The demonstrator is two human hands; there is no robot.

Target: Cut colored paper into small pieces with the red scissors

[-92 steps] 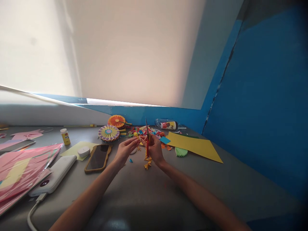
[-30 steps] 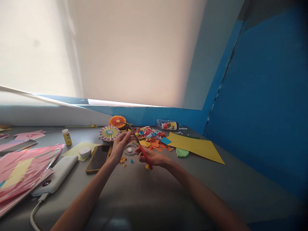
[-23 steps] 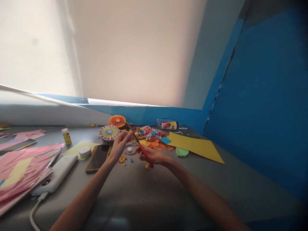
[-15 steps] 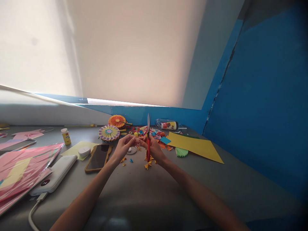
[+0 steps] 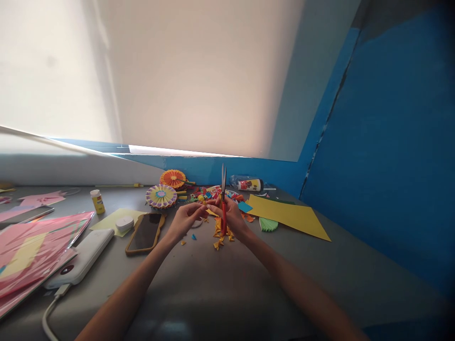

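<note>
Grey tabletop (image 5: 284,284) below a blue wall (image 5: 384,142); red-handled scissors (image 5: 223,220) upright over yellow paper scraps (image 5: 221,239), clasped in the right hand (image 5: 232,217), thin steel blades (image 5: 223,182) pointing up; left hand (image 5: 185,221) pinched just beside, its hold hidden. Probably light and stiff, best gripped at the handle; scraps flimsy, easily scattered

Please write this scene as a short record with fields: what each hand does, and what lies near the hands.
Left hand: raised, fingertips close to the right hand; anything held is too small to tell
Right hand: holds red-handled scissors, blades pointing up
Below hands: orange and yellow paper scraps on the table
Left side: phone, paper rosette
Right side: yellow card
</note>
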